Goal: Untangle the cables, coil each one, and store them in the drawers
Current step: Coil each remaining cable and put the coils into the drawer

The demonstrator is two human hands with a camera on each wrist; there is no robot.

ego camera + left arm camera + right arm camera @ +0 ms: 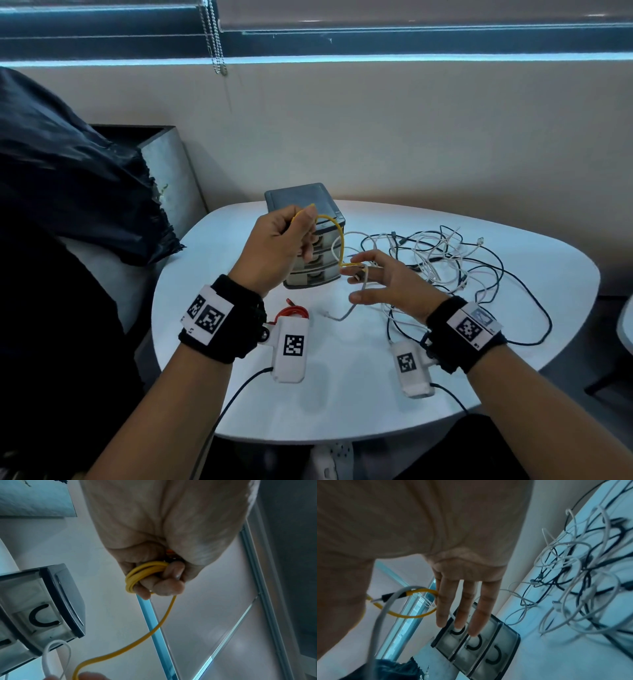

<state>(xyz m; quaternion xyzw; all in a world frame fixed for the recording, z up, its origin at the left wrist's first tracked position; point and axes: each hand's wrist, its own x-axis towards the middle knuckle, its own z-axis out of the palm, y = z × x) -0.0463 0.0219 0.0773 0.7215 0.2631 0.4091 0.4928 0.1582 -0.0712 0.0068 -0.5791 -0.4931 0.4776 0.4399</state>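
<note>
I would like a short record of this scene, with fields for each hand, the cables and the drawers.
left hand: grips coiled turns of the yellow cable
right hand: fingers spread; yellow cable's free end beside the thumb
cable tangle: white and black, loose on the table
red cable: coiled, on the table
drawer unit: three drawers, all closed

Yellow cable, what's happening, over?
Left hand grips coiled yellow cable. Right hand open, guiding its tail. White cable crosses it.
</note>
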